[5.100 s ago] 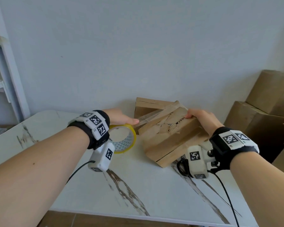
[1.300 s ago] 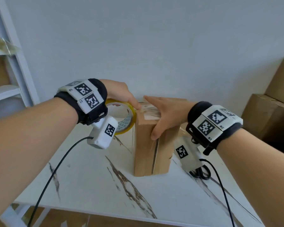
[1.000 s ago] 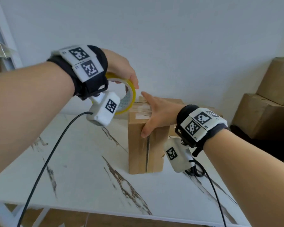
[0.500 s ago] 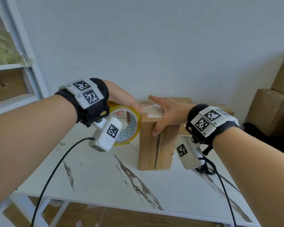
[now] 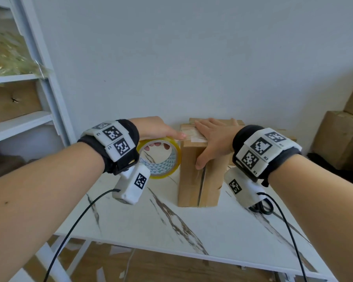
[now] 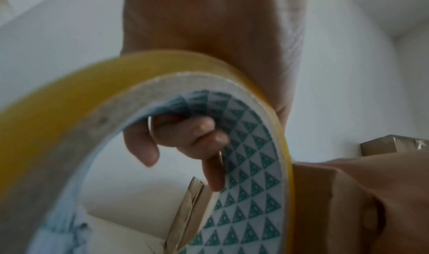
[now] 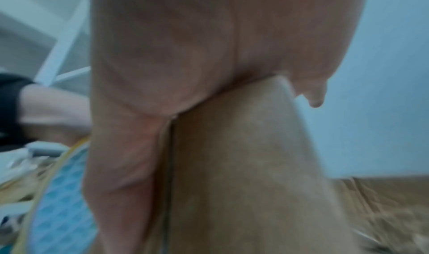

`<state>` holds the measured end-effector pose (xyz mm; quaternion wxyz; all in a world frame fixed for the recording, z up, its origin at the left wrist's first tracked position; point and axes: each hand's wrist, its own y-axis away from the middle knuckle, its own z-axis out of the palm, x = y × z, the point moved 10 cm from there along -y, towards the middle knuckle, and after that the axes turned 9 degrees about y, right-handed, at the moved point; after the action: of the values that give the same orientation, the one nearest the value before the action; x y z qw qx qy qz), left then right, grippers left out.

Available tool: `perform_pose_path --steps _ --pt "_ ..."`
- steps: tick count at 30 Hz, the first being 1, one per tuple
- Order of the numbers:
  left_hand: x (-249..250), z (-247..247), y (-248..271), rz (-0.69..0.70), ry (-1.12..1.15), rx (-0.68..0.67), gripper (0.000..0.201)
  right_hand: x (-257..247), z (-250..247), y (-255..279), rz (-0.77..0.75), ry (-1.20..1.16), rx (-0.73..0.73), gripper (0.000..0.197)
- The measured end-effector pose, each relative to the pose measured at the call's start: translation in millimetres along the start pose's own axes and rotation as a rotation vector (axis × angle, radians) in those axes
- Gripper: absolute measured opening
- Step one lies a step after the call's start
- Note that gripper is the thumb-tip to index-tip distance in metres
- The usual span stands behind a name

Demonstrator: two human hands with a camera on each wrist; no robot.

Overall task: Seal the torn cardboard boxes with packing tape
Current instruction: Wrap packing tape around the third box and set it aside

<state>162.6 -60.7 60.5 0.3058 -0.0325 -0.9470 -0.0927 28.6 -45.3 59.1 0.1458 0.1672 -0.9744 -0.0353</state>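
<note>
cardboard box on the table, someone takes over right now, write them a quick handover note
Left hand: grips the tape roll, fingers hooked through its core, beside the box's top left edge.
Right hand: flat on top of the upright cardboard box, thumb down the front.
Done: tape lies across the box top under the right hand.
Left: the front seam looks open; run tape down it and cut. Scissors lie on the table at right. More boxes wait at the right.
</note>
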Motion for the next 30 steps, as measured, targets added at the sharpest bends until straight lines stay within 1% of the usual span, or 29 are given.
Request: perform_pose_path --steps 2,4,6,8,10,11,12,13,15,16,18,20,22,24,25,28,30 --pt "1 -1 -2 0.021 0.019 0.018 0.057 -19 -4 -1 -0.055 0.026 0.049 0.113" --pt "-2 -1 -5 0.024 0.053 0.028 0.055 -31 -9 0 -0.103 -0.027 0.087 0.107" --pt "-5 -2 -7 0.031 0.100 0.019 0.053 -32 -12 4 -0.110 -0.085 0.077 0.101" --pt "-9 1 -6 0.038 0.233 -0.068 0.045 -29 -13 7 -0.093 -0.141 0.036 0.095" --pt "-15 4 -1 0.032 0.414 -0.209 0.036 -26 -16 5 -0.069 -0.186 0.033 0.084" --pt "-18 3 2 0.038 0.466 -0.249 0.032 -28 -20 2 -0.065 -0.195 0.042 0.077" --pt "-21 1 4 0.047 0.482 -0.262 0.028 -30 -23 -1 -0.062 -0.187 0.038 0.075" --pt "-23 0 4 0.053 0.479 -0.259 0.026 -32 -25 -7 -0.065 -0.176 0.026 0.082" --pt "-25 -2 4 0.067 0.473 -0.228 0.023 -40 -25 -18 -0.083 -0.170 -0.051 0.107" --pt "-24 -2 3 0.077 0.477 -0.214 0.022 -45 -24 -24 -0.096 -0.153 -0.090 0.115" --pt "-22 0 2 0.086 0.491 -0.206 0.020 -50 -21 -34 -0.104 -0.075 -0.153 0.118" --pt "-23 -1 0 0.091 0.514 -0.210 0.019 -47 -14 -36 -0.078 0.003 -0.221 0.115" --pt "-26 -4 -1 0.106 0.531 -0.213 0.020 -46 -14 -32 -0.087 0.067 -0.249 0.110" --pt "-26 -8 -3 0.137 0.533 -0.205 0.022 -48 -18 -28 -0.117 0.090 -0.206 0.101" --pt "-26 -10 -4 0.152 0.532 -0.195 0.022 -49 -21 -27 -0.123 0.052 -0.166 0.095" --pt "-21 -20 -6 0.191 0.542 -0.158 0.016 -45 -27 -25 -0.099 -0.146 -0.046 0.088" --pt "-16 -25 -5 0.233 0.573 -0.164 0.018 -37 -29 -22 -0.077 -0.244 -0.008 0.087"
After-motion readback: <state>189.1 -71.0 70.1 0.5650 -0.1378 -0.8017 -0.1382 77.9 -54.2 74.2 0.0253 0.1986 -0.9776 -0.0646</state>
